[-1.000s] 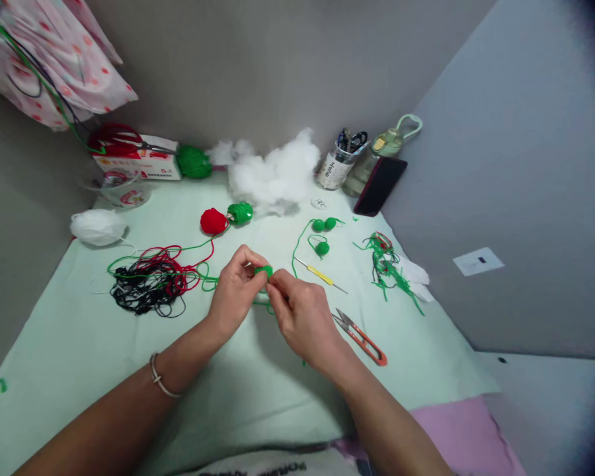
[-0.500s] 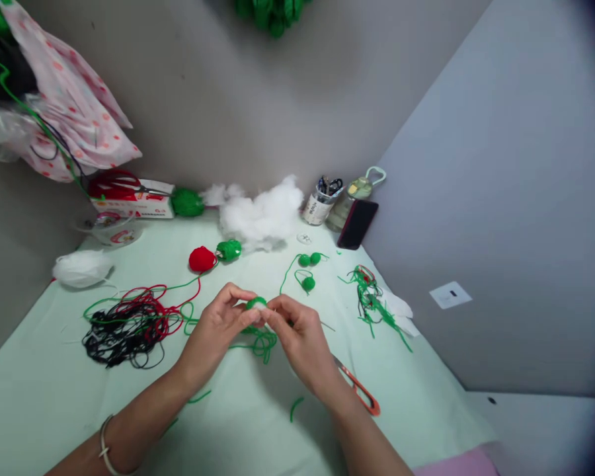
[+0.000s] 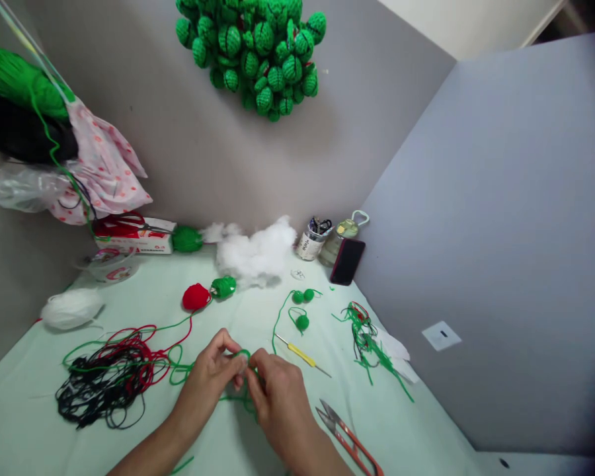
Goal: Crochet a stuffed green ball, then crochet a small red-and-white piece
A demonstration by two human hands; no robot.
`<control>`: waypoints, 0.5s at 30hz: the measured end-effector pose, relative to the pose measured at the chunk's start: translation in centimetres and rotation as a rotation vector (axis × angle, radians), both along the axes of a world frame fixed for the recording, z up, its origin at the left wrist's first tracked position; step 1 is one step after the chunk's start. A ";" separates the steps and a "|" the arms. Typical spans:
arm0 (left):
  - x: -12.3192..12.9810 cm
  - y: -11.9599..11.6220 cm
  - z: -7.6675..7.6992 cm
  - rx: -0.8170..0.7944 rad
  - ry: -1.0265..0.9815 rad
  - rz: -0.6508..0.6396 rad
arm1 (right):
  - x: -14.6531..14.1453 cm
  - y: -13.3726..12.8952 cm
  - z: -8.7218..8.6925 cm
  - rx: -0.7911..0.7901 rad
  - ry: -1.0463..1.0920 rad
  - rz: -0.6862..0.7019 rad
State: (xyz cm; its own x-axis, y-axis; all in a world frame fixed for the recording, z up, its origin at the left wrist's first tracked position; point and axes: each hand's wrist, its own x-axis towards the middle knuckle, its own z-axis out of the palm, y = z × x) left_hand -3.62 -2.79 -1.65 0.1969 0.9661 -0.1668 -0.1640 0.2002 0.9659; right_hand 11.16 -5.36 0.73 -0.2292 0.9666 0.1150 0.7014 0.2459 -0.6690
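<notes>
My left hand [image 3: 209,373] and my right hand [image 3: 280,390] meet over the table, both closed. Between their fingertips they pinch a small green crocheted piece [image 3: 244,354], mostly covered by the fingers. Green yarn [image 3: 235,398] trails beneath them. Just beyond my right hand lies a yellow-handled crochet hook [image 3: 301,354]. Orange-handled thread snips [image 3: 352,439] rest to its right, blades apart. Farther back are small green crocheted balls [image 3: 302,322] with yarn tails.
On the left sit tangled black yarn [image 3: 102,383], a red yarn ball [image 3: 196,297] and a white yarn ball [image 3: 72,309]. White stuffing [image 3: 258,254] lies against the back wall. A phone [image 3: 348,262] leans near a pen cup [image 3: 311,243]. Yarn scraps [image 3: 369,340] lie right.
The view has tilted upward, showing more of the hanging green cluster. My hands remain together on the green piece, whose white stuffing showed earlier. The hook and snips are now more exposed.
</notes>
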 end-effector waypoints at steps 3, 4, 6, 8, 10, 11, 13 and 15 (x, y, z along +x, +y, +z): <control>0.1 -0.3 0.3 -0.024 -0.038 -0.042 | 0.7 0.7 0.1 -0.010 0.088 -0.066; 0.1 -0.5 0.5 -0.023 -0.043 -0.059 | 0.8 0.9 0.3 -0.055 0.147 -0.095; 0.3 -0.8 0.7 -0.020 -0.052 -0.072 | 0.9 1.2 0.8 -0.178 0.295 -0.151; 0.4 -1.1 0.9 -0.021 -0.071 -0.049 | 0.9 1.3 1.2 -0.259 0.425 -0.156; 0.6 -1.1 0.9 -0.029 -0.102 -0.015 | 0.8 1.2 1.4 -0.256 0.449 -0.135; 0.7 -1.1 0.8 -0.038 -0.115 0.000 | 0.8 1.0 1.5 -0.245 0.435 -0.118; 0.8 -1.0 0.6 -0.050 -0.127 0.023 | 0.5 0.6 1.6 -0.239 0.397 -0.081; 0.9 -0.9 0.2 -0.025 -0.110 0.069 | 0.2 0.1 1.7 -0.249 0.365 -0.057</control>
State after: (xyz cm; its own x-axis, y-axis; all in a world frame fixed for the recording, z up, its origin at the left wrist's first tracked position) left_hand -2.77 -3.69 -1.43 0.1487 0.9739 -0.1717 -0.2825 0.2082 0.9364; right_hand 11.34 -5.27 2.41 -0.1622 0.9850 -0.0597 0.4163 0.0135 -0.9091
